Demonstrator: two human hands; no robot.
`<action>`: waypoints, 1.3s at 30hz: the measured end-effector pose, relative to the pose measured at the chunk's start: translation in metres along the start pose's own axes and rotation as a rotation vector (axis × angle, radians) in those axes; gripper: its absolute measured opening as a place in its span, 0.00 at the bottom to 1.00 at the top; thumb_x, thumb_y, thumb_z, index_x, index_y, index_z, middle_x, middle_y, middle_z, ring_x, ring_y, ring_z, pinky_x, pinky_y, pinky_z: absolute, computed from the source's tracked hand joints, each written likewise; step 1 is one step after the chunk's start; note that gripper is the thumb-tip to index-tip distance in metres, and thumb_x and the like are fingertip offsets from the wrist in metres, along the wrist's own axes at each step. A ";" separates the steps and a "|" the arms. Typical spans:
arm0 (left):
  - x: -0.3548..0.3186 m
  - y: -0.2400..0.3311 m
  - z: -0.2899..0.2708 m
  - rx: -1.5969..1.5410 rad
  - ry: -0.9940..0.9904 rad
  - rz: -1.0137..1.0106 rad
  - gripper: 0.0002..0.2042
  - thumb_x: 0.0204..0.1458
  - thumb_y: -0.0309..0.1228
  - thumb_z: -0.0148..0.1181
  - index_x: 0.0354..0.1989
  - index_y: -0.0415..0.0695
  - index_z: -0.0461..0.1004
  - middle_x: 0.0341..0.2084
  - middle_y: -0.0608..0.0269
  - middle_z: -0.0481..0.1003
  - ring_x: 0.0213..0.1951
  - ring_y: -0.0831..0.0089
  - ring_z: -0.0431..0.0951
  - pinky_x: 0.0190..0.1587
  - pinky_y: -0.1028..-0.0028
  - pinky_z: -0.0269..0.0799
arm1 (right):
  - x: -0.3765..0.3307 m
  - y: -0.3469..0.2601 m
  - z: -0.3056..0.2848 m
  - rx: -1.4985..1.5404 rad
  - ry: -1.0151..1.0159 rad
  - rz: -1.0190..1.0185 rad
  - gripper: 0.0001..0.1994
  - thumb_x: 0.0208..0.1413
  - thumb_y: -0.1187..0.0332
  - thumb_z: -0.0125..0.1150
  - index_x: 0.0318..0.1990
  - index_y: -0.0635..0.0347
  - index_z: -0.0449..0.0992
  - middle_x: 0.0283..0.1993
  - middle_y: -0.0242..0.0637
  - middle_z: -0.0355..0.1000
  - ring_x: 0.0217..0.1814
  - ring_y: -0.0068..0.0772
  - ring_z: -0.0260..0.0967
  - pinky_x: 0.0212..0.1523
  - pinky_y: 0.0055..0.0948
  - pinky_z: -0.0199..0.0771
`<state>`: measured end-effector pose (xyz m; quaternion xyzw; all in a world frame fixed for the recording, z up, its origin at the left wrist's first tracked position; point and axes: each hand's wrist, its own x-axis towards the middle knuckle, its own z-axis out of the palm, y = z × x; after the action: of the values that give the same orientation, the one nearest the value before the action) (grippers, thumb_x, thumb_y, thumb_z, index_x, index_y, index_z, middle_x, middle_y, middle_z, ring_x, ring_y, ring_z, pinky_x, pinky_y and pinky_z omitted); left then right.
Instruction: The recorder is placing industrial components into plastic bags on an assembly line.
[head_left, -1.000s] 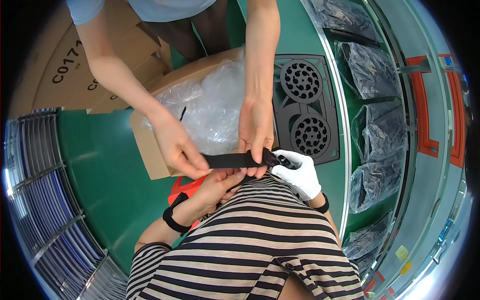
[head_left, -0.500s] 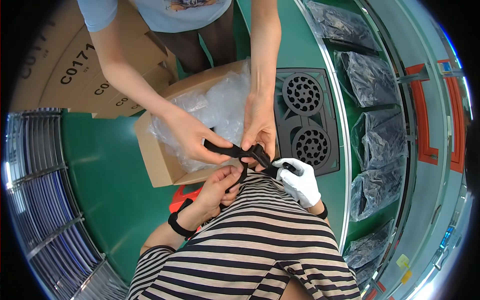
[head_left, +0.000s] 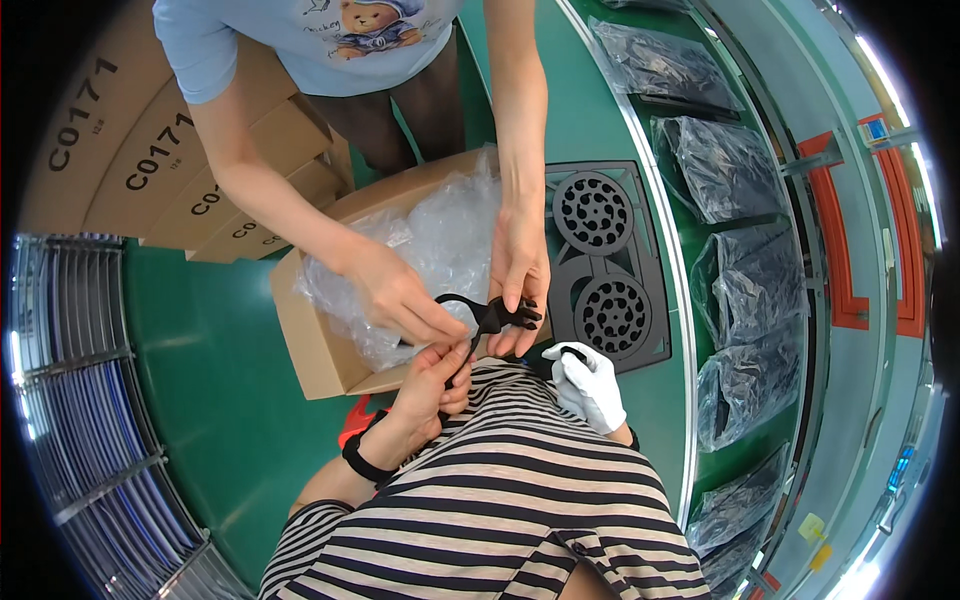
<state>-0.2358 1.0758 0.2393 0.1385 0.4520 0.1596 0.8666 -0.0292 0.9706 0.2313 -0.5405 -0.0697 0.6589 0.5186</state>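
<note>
Left hand pinches black strap, gloved right hand curls round dark piece: apparently a strap-handling step, next move likely wanting steady tension

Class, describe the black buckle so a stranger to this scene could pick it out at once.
Find the open cardboard box mid-view. At its lower right in the picture, a co-worker's bare hand holds the black buckle, up and left of the wearer's white-gloved right hand. Its forked prongs set it apart from the plain black strap leading to the wearer's bare left hand.
</note>
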 end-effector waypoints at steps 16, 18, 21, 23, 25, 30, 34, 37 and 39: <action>0.014 -0.006 -0.012 0.063 -0.156 -0.059 0.10 0.63 0.36 0.42 0.32 0.45 0.63 0.17 0.72 0.59 0.13 0.85 0.50 0.16 0.83 0.43 | 0.000 -0.005 0.002 0.056 0.088 -0.008 0.11 0.57 0.69 0.56 0.44 0.66 0.73 0.23 0.26 0.65 0.13 0.09 0.48 0.13 0.13 0.44; 0.012 -0.005 -0.012 0.028 -0.138 -0.090 0.09 0.63 0.36 0.41 0.37 0.45 0.63 0.21 0.71 0.61 0.13 0.84 0.52 0.16 0.84 0.45 | 0.000 -0.005 0.003 0.072 0.094 -0.013 0.11 0.57 0.68 0.56 0.44 0.66 0.73 0.23 0.26 0.64 0.12 0.09 0.48 0.12 0.13 0.43; 0.007 -0.005 -0.014 -0.032 -0.144 -0.061 0.11 0.62 0.38 0.42 0.42 0.44 0.63 0.25 0.69 0.63 0.14 0.84 0.53 0.16 0.83 0.47 | 0.001 -0.005 0.003 0.067 0.106 -0.022 0.11 0.57 0.68 0.56 0.44 0.65 0.73 0.23 0.26 0.64 0.12 0.10 0.48 0.12 0.13 0.43; 0.002 -0.005 -0.018 -0.067 -0.184 -0.019 0.13 0.62 0.39 0.42 0.46 0.42 0.64 0.26 0.68 0.63 0.17 0.83 0.56 0.18 0.83 0.50 | 0.002 -0.006 0.005 0.075 0.106 -0.015 0.11 0.57 0.68 0.56 0.44 0.65 0.73 0.22 0.26 0.64 0.13 0.10 0.48 0.12 0.13 0.43; -0.002 -0.003 -0.018 -0.060 -0.183 0.001 0.14 0.61 0.38 0.44 0.47 0.41 0.64 0.27 0.68 0.63 0.18 0.83 0.56 0.20 0.83 0.50 | 0.000 -0.008 0.007 0.079 0.117 -0.009 0.11 0.57 0.68 0.56 0.44 0.65 0.73 0.22 0.26 0.64 0.13 0.10 0.48 0.12 0.13 0.43; -0.010 -0.001 -0.020 0.056 -0.174 0.049 0.12 0.60 0.33 0.47 0.48 0.39 0.64 0.26 0.70 0.62 0.21 0.83 0.57 0.22 0.83 0.52 | 0.001 -0.005 0.006 0.025 0.098 -0.023 0.14 0.60 0.65 0.52 0.45 0.67 0.71 0.23 0.28 0.65 0.10 0.12 0.47 0.09 0.15 0.42; -0.019 -0.003 -0.032 0.311 -0.057 0.025 0.12 0.63 0.34 0.44 0.48 0.40 0.66 0.24 0.71 0.62 0.21 0.85 0.58 0.23 0.84 0.55 | 0.002 -0.007 0.010 0.021 0.133 -0.004 0.13 0.60 0.65 0.52 0.44 0.67 0.71 0.23 0.28 0.65 0.10 0.12 0.46 0.09 0.16 0.42; -0.031 0.001 -0.034 1.152 0.070 0.280 0.13 0.63 0.36 0.43 0.46 0.43 0.73 0.20 0.69 0.68 0.23 0.83 0.67 0.27 0.82 0.62 | 0.001 -0.013 0.014 0.077 0.151 0.027 0.10 0.58 0.69 0.55 0.43 0.65 0.73 0.21 0.26 0.63 0.11 0.11 0.48 0.10 0.15 0.43; -0.031 0.003 -0.035 1.229 0.106 0.419 0.13 0.62 0.35 0.44 0.46 0.44 0.73 0.23 0.62 0.72 0.26 0.73 0.72 0.30 0.76 0.65 | 0.000 -0.013 0.014 0.077 0.141 0.024 0.11 0.58 0.68 0.54 0.44 0.65 0.73 0.21 0.25 0.63 0.11 0.11 0.48 0.10 0.14 0.43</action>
<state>-0.2822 1.0696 0.2436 0.6863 0.4664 0.0442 0.5564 -0.0324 0.9833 0.2455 -0.5662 -0.0013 0.6274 0.5347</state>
